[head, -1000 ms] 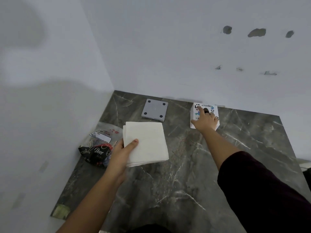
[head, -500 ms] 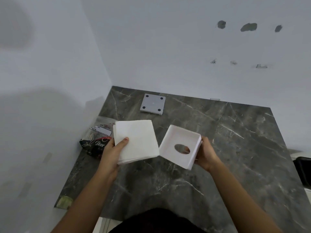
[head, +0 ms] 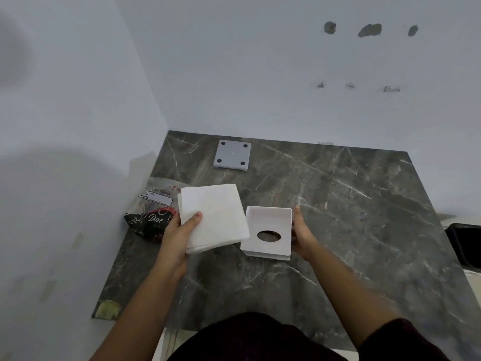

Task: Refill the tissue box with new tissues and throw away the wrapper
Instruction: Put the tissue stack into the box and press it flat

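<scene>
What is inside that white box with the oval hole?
The white box, held open side up by the right hand, looks empty: only bare white walls and the oval hole in its floor. The tissue stack is outside, in the left hand.

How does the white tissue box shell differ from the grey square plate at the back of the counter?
The tissue box shell is white, the grey base plate grey. The shell is held in the right hand; the plate lies untouched on the counter. The shell has one oval hole, the plate four dark dots at its corners. Both are square.
</scene>
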